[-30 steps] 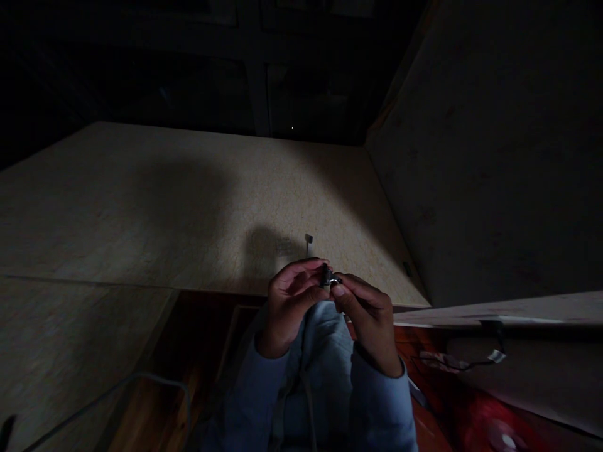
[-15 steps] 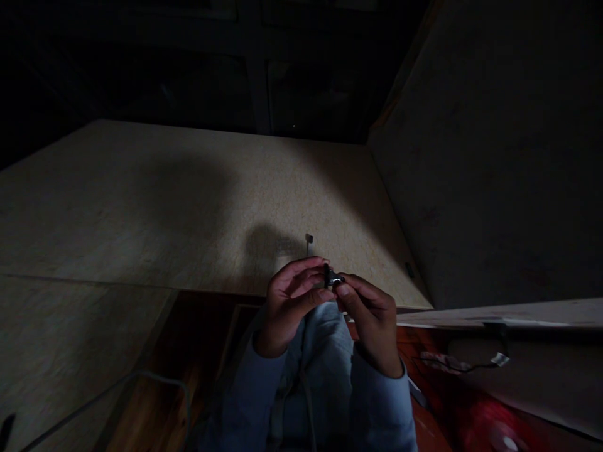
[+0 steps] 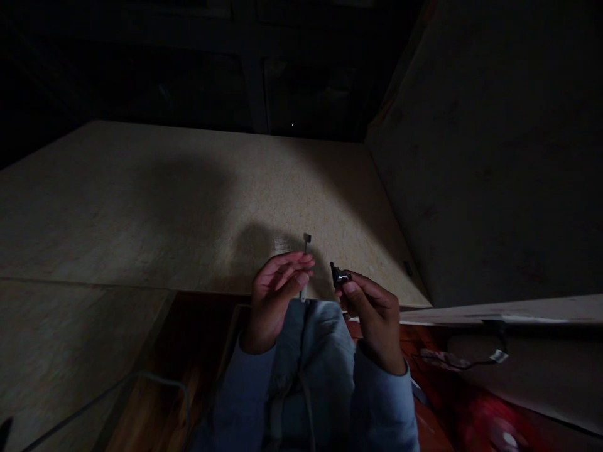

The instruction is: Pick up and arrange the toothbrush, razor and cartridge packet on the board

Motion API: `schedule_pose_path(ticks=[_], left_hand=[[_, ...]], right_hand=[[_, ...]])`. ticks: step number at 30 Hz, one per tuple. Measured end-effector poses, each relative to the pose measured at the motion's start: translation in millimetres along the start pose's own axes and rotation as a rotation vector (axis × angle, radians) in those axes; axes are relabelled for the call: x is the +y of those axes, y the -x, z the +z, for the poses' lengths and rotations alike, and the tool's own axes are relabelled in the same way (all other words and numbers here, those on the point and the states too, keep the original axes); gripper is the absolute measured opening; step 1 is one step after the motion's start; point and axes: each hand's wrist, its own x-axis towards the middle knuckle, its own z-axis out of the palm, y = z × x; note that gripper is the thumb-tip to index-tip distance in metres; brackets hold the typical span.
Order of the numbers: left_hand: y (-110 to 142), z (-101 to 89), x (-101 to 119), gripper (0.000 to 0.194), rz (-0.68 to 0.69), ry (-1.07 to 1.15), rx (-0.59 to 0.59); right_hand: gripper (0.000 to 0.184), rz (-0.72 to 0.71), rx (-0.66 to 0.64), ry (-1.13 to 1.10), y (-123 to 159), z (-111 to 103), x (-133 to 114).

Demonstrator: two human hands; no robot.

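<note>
My right hand [image 3: 374, 307] pinches a small dark T-shaped piece [image 3: 340, 276] with a shiny silver part between thumb and fingers. It looks like a razor or trimmer head, but the dim light hides its exact kind. My left hand [image 3: 280, 292] is apart from it, fingers stretched and slightly curled with nothing in them. Behind the left fingertips lies a thin light stick with a small dark block [image 3: 308, 238] at its far end, resting on the table by its front edge. The left fingers cover part of the stick.
The pale table [image 3: 264, 182] meets an upright panel [image 3: 485, 188] on the right. A small dark object [image 3: 407, 269] lies beside that panel. A grey cable [image 3: 155, 376] curves at lower left. Something red [image 3: 494, 420] and a black cord [image 3: 475, 364] are at lower right.
My left hand has let go of the dark T-shaped piece and moved left. The right hand keeps hold of it, shifted slightly right.
</note>
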Motion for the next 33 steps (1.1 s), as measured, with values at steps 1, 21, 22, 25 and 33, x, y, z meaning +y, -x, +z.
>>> schedule_pose_path(ticks=[1, 21, 22, 25, 33], left_hand=[[2, 1.9, 1, 0.033, -0.023, -0.011, -0.044], [8, 10.3, 0, 0.032, -0.026, -0.225, -0.007], [7, 9.5, -1, 0.034, -0.032, -0.240, -0.020], [5, 6.4, -7, 0.040, -0.056, -0.317, -0.060], [-1, -7.6, -16, 0.035, -0.047, -0.522, -0.068]], right_hand=[[0.015, -0.010, -0.028, 0.012, 0, 1, 0], [0.021, 0.025, -0.219, 0.296, -2, -24, -1], [0.020, 0.005, -0.211, 0.320, -1, -26, -3], [0.020, -0.015, -0.161, 0.365, -1, -30, -3], [0.040, 0.108, 0.244, 0.537, -17, -69, 34]])
